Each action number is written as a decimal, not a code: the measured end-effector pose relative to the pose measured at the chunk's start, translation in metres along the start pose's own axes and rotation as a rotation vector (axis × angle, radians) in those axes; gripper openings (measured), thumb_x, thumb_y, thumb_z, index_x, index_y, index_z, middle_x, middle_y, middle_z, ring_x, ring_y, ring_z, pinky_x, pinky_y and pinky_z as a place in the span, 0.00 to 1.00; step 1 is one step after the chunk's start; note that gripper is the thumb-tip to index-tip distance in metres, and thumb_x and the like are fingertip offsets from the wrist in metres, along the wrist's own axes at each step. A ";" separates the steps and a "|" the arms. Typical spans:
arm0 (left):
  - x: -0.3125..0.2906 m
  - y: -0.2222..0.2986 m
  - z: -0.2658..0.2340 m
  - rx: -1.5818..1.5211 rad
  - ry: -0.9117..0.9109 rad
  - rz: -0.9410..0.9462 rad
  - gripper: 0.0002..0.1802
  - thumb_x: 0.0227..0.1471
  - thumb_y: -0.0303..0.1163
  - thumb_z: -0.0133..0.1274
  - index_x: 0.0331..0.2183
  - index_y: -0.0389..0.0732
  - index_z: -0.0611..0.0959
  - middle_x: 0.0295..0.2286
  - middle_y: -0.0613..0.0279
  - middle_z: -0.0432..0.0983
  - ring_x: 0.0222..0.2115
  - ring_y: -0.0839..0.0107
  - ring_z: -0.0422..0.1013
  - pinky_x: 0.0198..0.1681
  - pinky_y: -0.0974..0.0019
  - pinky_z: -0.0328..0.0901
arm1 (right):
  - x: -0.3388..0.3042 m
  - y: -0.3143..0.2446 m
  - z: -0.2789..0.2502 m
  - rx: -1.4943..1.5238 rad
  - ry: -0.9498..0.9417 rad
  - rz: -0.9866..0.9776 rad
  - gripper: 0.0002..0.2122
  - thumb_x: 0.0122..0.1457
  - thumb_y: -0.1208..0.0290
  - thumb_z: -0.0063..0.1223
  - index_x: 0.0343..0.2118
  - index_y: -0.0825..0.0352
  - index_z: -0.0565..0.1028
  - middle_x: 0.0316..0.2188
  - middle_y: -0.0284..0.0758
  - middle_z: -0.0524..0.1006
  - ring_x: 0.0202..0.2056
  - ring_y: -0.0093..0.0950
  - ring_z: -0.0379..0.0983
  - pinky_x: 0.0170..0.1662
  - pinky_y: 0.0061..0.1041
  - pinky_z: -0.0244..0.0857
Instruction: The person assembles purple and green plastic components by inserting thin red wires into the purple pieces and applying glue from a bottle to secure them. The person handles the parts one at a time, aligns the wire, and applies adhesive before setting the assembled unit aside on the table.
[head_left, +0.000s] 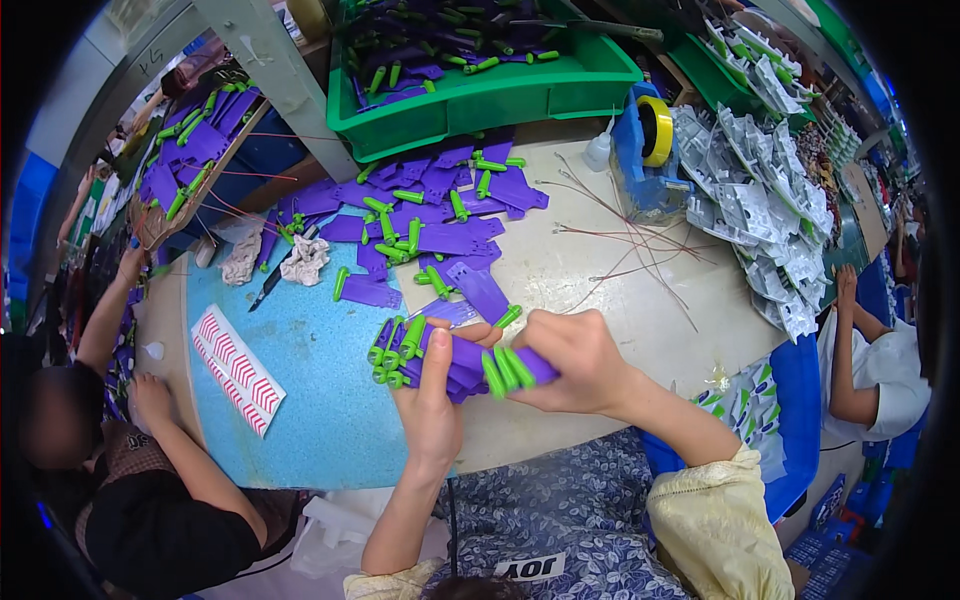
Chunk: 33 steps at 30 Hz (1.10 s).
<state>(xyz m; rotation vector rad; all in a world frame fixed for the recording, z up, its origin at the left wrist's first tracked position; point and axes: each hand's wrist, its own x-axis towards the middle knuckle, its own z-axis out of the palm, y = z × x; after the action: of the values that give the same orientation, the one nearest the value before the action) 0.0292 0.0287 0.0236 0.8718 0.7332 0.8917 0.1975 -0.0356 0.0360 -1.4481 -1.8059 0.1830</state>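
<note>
My left hand (432,405) is closed around a bundle of flat purple plastic parts with green cylindrical ends (460,370), its thumb up along the near side. The green ends of this bundle cluster to the left. Close on its right, my right hand (582,360) grips a smaller stack of the same purple parts (535,364), green ends pointing left toward the bundle. Both hands are above the table's near part. Just beyond them, a loose pile of these purple and green parts (440,238) spreads over the table.
A green crate (490,108) full of such parts stands at the back. Thin wires (640,240), a blue tape dispenser (632,165) and stacked grey-white parts (750,200) are rightward. A sticker sheet (238,370) and knife (270,285) lie left. Another person's arm (190,440) is at left.
</note>
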 end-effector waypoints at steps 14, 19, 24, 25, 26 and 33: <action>0.087 -0.004 0.009 1.730 -0.684 0.555 0.22 0.32 0.19 0.60 0.36 0.35 0.76 0.42 0.48 0.77 0.46 0.50 0.71 0.46 0.53 0.67 | -0.012 0.024 -0.013 0.844 0.287 0.753 0.07 0.66 0.74 0.52 0.38 0.75 0.71 0.31 0.38 0.78 0.28 0.24 0.77 0.29 0.24 0.74; 0.074 0.023 0.027 1.106 -0.440 0.461 0.16 0.41 0.19 0.64 0.32 0.36 0.74 0.29 0.56 0.78 0.26 0.53 0.75 0.33 0.57 0.69 | -0.037 0.020 -0.028 0.677 0.247 0.782 0.19 0.60 0.66 0.63 0.50 0.70 0.75 0.30 0.26 0.74 0.29 0.16 0.68 0.31 0.21 0.64; 0.023 0.008 0.035 0.022 -0.154 -0.147 0.10 0.55 0.23 0.56 0.37 0.40 0.72 0.37 0.56 0.78 0.45 0.57 0.76 0.45 0.55 0.71 | -0.021 -0.007 0.001 0.695 -0.057 0.689 0.18 0.49 0.64 0.74 0.39 0.69 0.80 0.26 0.24 0.75 0.28 0.13 0.68 0.30 0.19 0.61; 0.017 0.011 0.041 -0.123 -0.165 -0.220 0.11 0.56 0.22 0.55 0.40 0.40 0.72 0.37 0.55 0.77 0.48 0.53 0.74 0.49 0.53 0.71 | -0.023 -0.004 0.003 0.725 -0.075 0.669 0.16 0.48 0.66 0.75 0.36 0.68 0.81 0.25 0.23 0.75 0.28 0.12 0.67 0.30 0.18 0.61; 0.012 0.012 0.043 -0.268 -0.175 -0.294 0.13 0.56 0.21 0.54 0.42 0.40 0.71 0.38 0.53 0.77 0.51 0.49 0.73 0.52 0.51 0.71 | -0.025 -0.004 -0.003 0.751 -0.116 0.706 0.16 0.48 0.66 0.75 0.35 0.68 0.81 0.26 0.24 0.77 0.28 0.12 0.67 0.30 0.18 0.61; 0.004 0.000 0.046 -0.269 -0.305 -0.295 0.22 0.58 0.20 0.51 0.54 0.36 0.69 0.45 0.58 0.71 0.56 0.48 0.68 0.57 0.50 0.69 | -0.037 0.002 -0.037 0.512 -0.057 0.533 0.20 0.44 0.61 0.76 0.34 0.72 0.82 0.20 0.35 0.76 0.21 0.24 0.72 0.26 0.27 0.65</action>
<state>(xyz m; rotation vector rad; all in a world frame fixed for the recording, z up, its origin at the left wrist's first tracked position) 0.0695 0.0176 0.0439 0.6219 0.4484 0.5617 0.2246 -0.0804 0.0418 -1.5093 -1.2436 0.8930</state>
